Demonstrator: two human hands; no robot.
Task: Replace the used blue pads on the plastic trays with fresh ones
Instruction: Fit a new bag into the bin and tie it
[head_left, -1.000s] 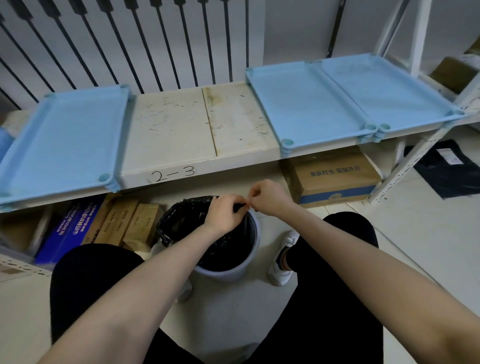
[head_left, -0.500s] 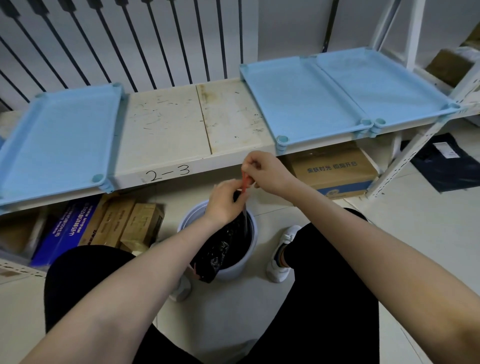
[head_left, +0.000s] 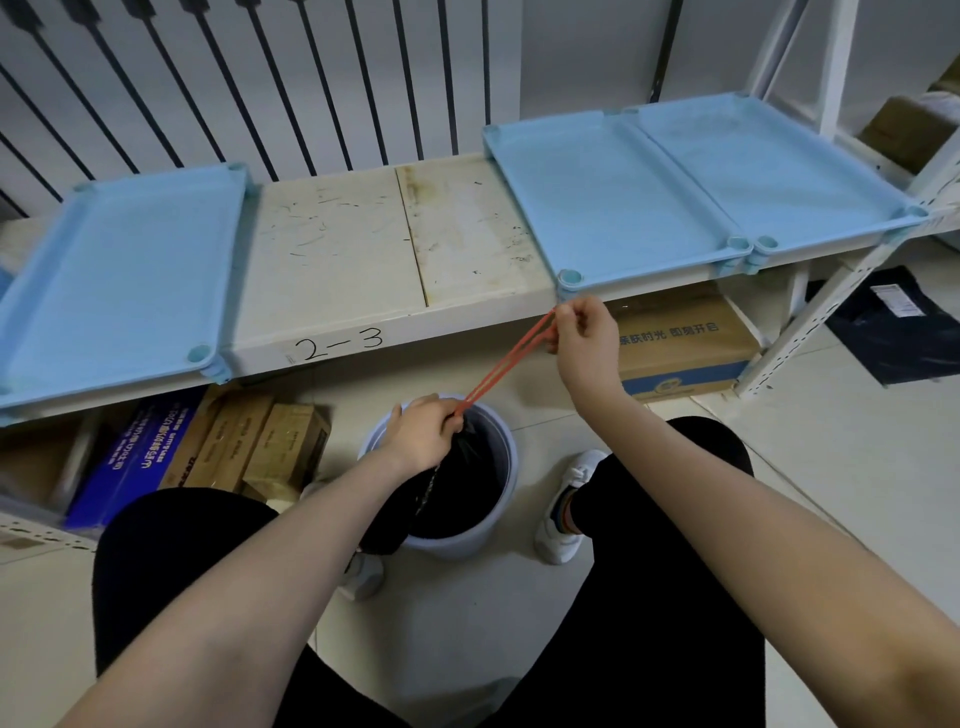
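"2-3" is handwritten on the front edge of the shelf (head_left: 415, 332). The cardboard box (head_left: 685, 358) under its right end reads "亲肤时光 即刻开启". Print on the blue box (head_left: 130, 457) is unreadable.

A bin (head_left: 460, 543) holding a black bag (head_left: 457, 488) with red drawstring (head_left: 478, 395) is standing before a stained shelf (head_left: 337, 249), cardboard boxes (head_left: 680, 348) sitting underneath.

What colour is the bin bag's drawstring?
Orange-red; the head view shows the drawstring stretched from the bin bag in the left hand to the right hand.
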